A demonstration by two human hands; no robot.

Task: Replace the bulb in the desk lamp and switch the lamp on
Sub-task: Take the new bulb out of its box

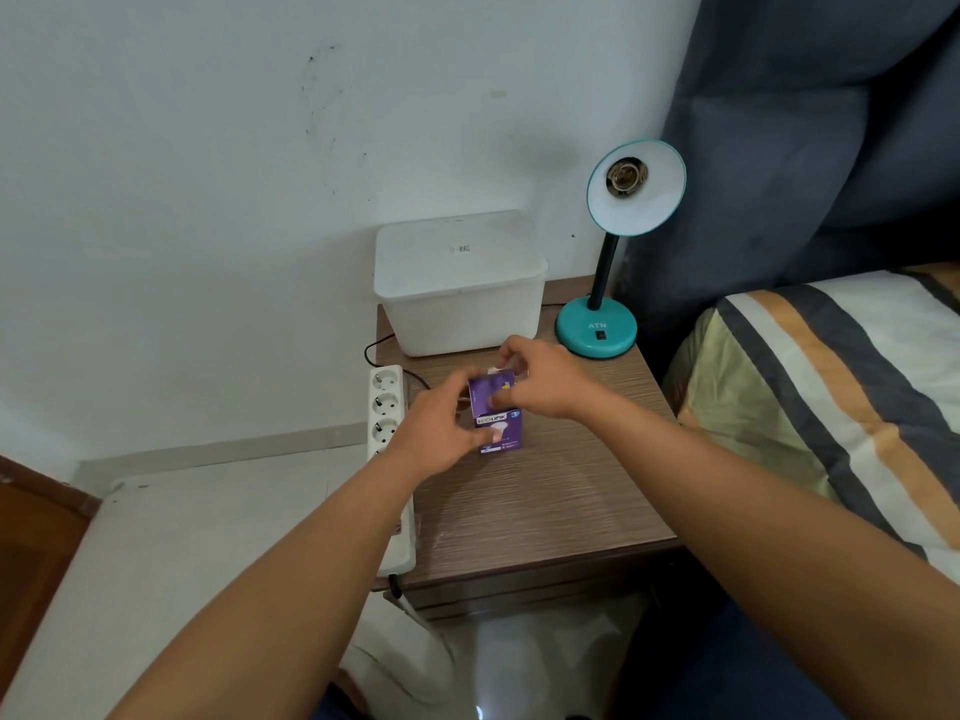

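A purple bulb box [497,415] stands upright on the wooden bedside table [545,501]. My left hand [434,433] grips its left side, thumb on the front. My right hand [540,379] pinches the white flap at the box's top. The bulb inside is hidden. At the table's back right stands a teal desk lamp [597,330] with a black flexible neck; its shade [636,187] faces me and the socket [626,174] holds no bulb. A black switch [600,335] sits on the lamp's base.
A white plastic tub [460,283] stands at the back of the table, next to the lamp. A white power strip [387,407] lies along the table's left edge with a black cable. A bed with a striped sheet [831,397] is on the right.
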